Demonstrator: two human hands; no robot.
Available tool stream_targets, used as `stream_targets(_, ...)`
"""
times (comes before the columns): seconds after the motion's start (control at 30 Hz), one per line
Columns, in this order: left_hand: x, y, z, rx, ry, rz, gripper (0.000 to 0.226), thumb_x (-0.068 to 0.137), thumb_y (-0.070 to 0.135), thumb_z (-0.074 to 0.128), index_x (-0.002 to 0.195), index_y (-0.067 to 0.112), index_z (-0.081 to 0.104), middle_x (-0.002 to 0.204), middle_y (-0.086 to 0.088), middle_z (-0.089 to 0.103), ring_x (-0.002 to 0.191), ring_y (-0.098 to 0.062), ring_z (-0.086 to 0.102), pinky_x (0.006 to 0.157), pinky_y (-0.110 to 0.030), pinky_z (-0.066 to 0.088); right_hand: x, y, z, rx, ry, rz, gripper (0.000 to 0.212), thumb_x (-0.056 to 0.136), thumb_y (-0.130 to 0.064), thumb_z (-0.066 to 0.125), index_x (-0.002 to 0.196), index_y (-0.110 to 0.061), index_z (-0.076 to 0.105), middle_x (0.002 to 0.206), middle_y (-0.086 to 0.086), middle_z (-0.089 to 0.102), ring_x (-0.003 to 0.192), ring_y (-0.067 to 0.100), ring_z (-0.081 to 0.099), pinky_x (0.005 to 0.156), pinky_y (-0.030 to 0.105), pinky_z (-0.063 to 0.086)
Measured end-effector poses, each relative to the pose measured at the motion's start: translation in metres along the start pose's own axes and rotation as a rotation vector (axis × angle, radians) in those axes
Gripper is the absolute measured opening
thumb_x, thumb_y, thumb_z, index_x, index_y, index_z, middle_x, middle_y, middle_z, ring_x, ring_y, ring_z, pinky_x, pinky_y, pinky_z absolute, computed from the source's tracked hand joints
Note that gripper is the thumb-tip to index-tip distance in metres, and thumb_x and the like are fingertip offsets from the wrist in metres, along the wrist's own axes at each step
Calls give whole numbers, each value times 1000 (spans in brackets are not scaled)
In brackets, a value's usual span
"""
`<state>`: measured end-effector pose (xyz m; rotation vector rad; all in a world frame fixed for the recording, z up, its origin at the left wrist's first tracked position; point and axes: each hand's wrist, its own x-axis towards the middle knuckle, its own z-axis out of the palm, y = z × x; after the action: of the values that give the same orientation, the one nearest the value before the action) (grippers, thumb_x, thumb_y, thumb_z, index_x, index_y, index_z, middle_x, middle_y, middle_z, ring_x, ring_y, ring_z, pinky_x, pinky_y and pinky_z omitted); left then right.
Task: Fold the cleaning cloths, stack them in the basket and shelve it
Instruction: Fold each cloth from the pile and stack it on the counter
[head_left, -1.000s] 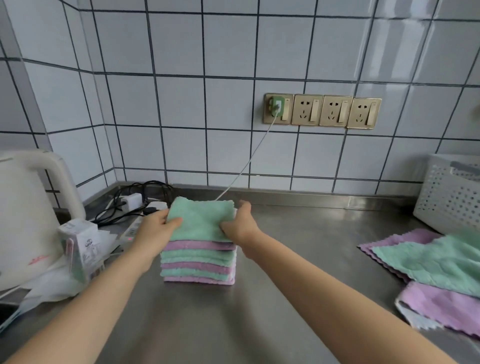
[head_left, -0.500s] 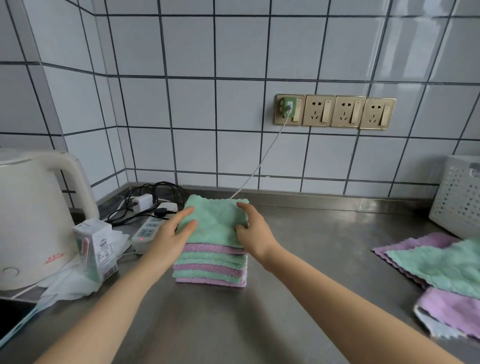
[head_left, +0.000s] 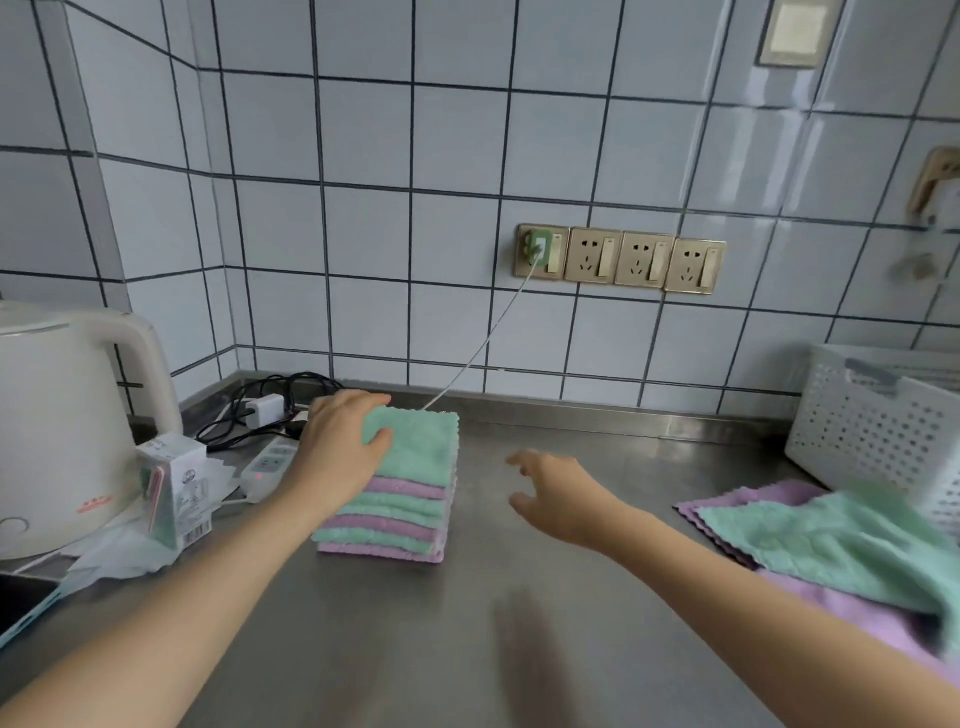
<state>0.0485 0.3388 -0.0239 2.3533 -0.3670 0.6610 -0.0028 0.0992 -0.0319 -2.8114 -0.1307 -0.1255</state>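
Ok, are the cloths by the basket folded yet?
No, spread. The cloths lie flat and overlapping, wavy edges showing, unlike the folded stack.

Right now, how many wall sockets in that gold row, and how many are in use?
4, side by side on the tiled wall: leftmost socket holds a green plug; second, third and rightmost are free. Another fitting at the right edge is too blurred to count.
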Motion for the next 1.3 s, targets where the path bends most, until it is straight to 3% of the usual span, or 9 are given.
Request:
stream_targets(0.17, -23, 79, 38, -184, 0, 172, 33, 87, 15, 62, 119, 17, 61, 110, 4, 67, 107, -18, 54, 90, -23, 36, -71, 74, -38, -131, 133, 37, 40, 90, -23, 52, 129, -20, 50, 123, 0, 60, 113, 21, 56, 93, 31, 44)
stream_targets(0.33, -66, 148, 100, -256, -146, 249, 29, 87, 23, 61, 116, 30, 60, 103, 14, 65, 103, -11, 55, 90, -27, 41, -144, 160, -60, -255, 248, 173, 26, 90, -20, 55, 115, -22, 59, 111, -5, 64, 104, 16, 61, 83, 25, 44)
stream_targets(0.53, -99, 219, 150, -145, -424, 432, 27, 92, 26, 53, 119, 23, 58, 113, 8, 60, 112, -11, 49, 92, -33, 44, -211, 248, -78, -275, 320, 441, 34, 86, -33, 62, 117, -20, 60, 116, 3, 59, 108, 27, 54, 86, 38, 48)
stream_targets(0.7, -109, 266, 192, -152, -551, 454, 29, 92, 27, 51, 119, 18, 60, 121, 1, 60, 115, -17, 51, 94, -33, 44, -231, 292, -79, -190, 361, 651, 60, 78, -53, 67, 123, -16, 55, 121, 6, 55, 109, 32, 52, 88, 38, 45)
stream_targets(0.8, -113, 285, 214, -129, -635, 463, 37, 94, 26, 50, 129, 14, 53, 131, -3, 55, 123, -19, 46, 99, -29, 39, -227, 297, -74, -198, 364, 659, 60, 77, -57, 65, 122, -18, 55, 121, 5, 53, 110, 29, 49, 88, 37, 44)
stream_targets(0.93, -112, 306, 239, -133, -753, 404, 52, 95, 30, 49, 143, 14, 37, 148, -4, 39, 137, -20, 33, 111, -33, 30, -216, 297, -71, -293, 368, 596, 27, 86, -37, 57, 103, -18, 65, 105, 2, 61, 98, 25, 55, 79, 36, 49)
stream_targets(1.03, -111, 309, 261, -237, -847, 238, 70, 91, 40, 54, 150, 19, 21, 155, -3, 28, 141, -21, 28, 114, -33, 26, -205, 293, -68, -3, 460, 545, 12, 87, -23, 61, 94, -16, 67, 92, -2, 67, 93, 21, 62, 80, 36, 50)
stream_targets(1.13, -112, 309, 273, -363, -819, 249, 87, 80, 49, 61, 149, 36, 10, 152, 6, 34, 135, -16, 38, 105, -27, 37, -198, 272, -73, 230, 565, 436, 2, 90, -18, 60, 90, -20, 61, 82, -11, 63, 85, 14, 62, 76, 25, 49)
stream_targets(1.3, -118, 324, 264, -671, -640, 288, 86, 62, 51, 78, 134, 51, 30, 131, 22, 50, 126, -7, 46, 101, -42, 44, -192, 232, -95, 442, 698, 307, 9, 94, -24, 55, 90, -17, 59, 77, -9, 64, 71, 1, 59, 63, 17, 45)
